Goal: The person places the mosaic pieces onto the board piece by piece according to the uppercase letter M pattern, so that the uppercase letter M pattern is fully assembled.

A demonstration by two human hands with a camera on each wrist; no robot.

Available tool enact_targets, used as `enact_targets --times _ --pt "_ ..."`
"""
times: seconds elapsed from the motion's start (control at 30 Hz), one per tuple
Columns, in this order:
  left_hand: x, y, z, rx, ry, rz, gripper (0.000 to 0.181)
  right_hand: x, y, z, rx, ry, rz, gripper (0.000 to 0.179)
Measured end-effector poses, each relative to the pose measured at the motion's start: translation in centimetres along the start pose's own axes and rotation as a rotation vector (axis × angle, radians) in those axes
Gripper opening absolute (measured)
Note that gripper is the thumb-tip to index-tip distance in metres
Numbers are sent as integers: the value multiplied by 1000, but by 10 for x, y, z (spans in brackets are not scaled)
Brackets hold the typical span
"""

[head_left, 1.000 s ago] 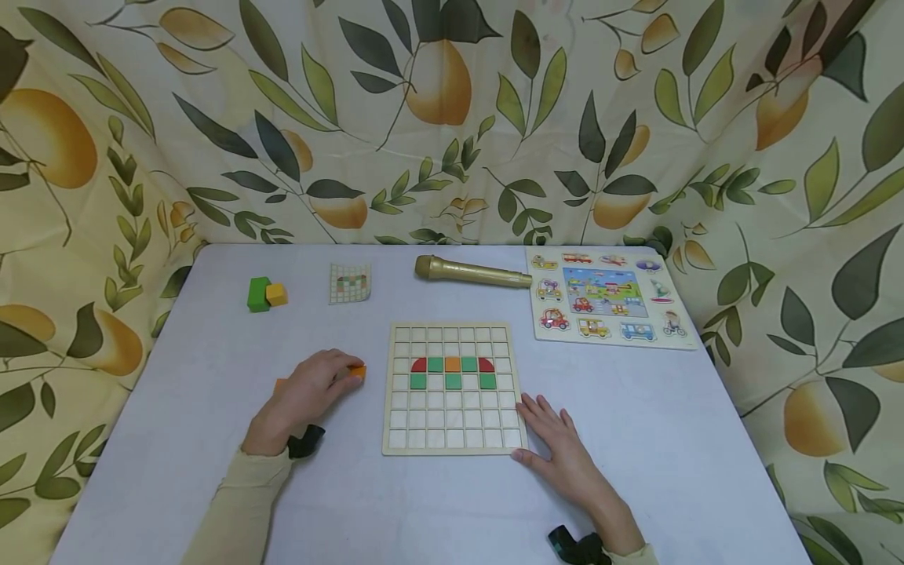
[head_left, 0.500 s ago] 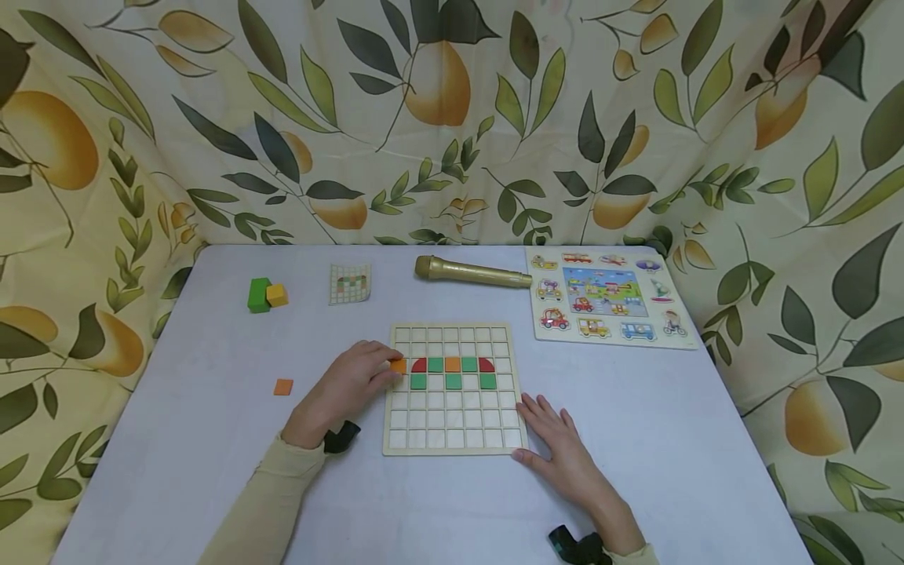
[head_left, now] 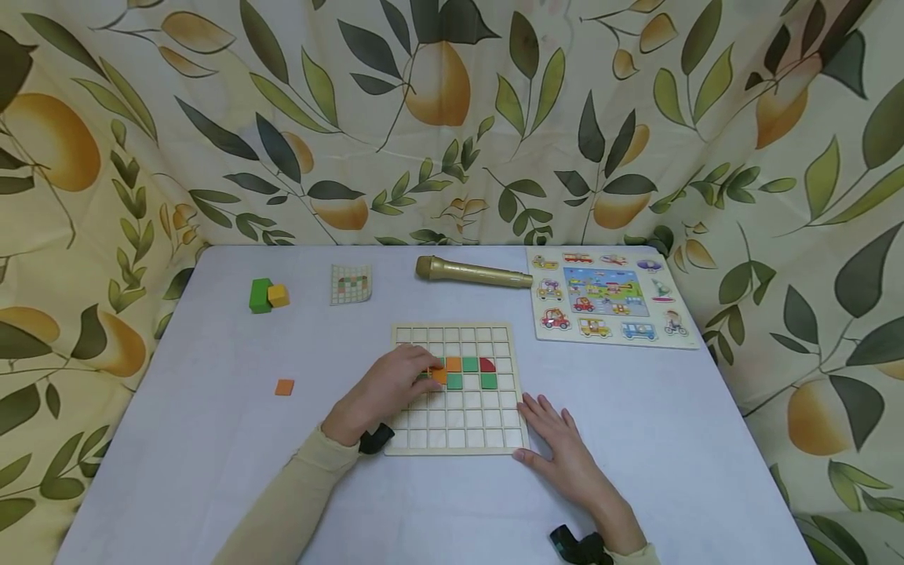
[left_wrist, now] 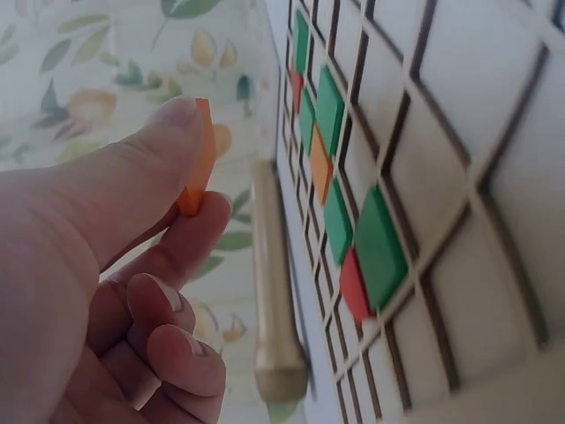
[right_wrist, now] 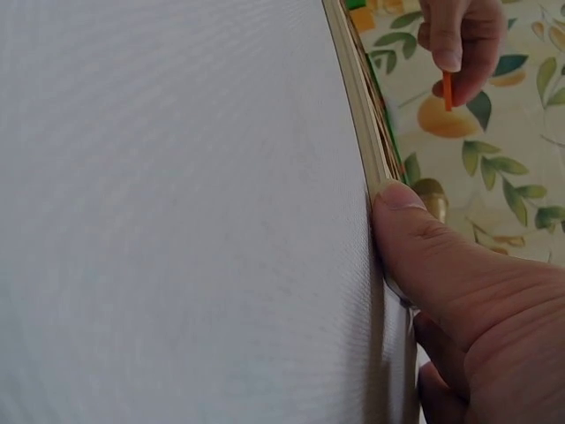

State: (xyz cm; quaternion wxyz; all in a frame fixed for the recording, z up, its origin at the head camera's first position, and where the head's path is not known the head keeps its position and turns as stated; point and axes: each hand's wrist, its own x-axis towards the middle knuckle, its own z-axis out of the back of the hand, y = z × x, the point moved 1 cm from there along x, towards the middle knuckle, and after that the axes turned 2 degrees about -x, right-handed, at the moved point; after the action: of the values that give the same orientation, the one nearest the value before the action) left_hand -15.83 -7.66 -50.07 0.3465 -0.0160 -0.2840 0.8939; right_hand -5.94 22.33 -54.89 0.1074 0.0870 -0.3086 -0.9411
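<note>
My left hand [head_left: 384,392] pinches an orange square tile [left_wrist: 202,163] between thumb and forefinger, held above the wooden grid board [head_left: 459,441]. In the left wrist view the tile stands on edge, apart from the board. Set into the board are green tiles [head_left: 470,364], an orange tile [head_left: 453,364] and red rounded tiles [head_left: 487,365]; the left hand hides those on the left in the head view. My right hand [head_left: 565,455] lies with fingers spread at the board's right edge, its thumb [right_wrist: 402,199] touching the rim near the corner.
A loose orange tile [head_left: 284,387] lies left of the board. Behind are a green block [head_left: 260,296], a yellow block [head_left: 278,295], a small pattern card [head_left: 351,283], a gold microphone [head_left: 473,272] and a vehicle picture puzzle [head_left: 607,326].
My left hand has carried the orange tile rightward from the bare table to over the board, uncovering the loose orange tile. The right hand stays in place.
</note>
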Motion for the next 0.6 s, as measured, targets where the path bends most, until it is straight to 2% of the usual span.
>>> enact_targets --times 0.17,0.3,0.6 --pt "7 -8 -7 14 29 -25 29 0 -1 0 3 1 -3 80" --pt "11 -12 -11 10 27 -44 29 0 -1 -1 4 3 -2 80" --pt "24 -27 -21 23 69 -36 31 -1 -1 0 1 -21 25 79"
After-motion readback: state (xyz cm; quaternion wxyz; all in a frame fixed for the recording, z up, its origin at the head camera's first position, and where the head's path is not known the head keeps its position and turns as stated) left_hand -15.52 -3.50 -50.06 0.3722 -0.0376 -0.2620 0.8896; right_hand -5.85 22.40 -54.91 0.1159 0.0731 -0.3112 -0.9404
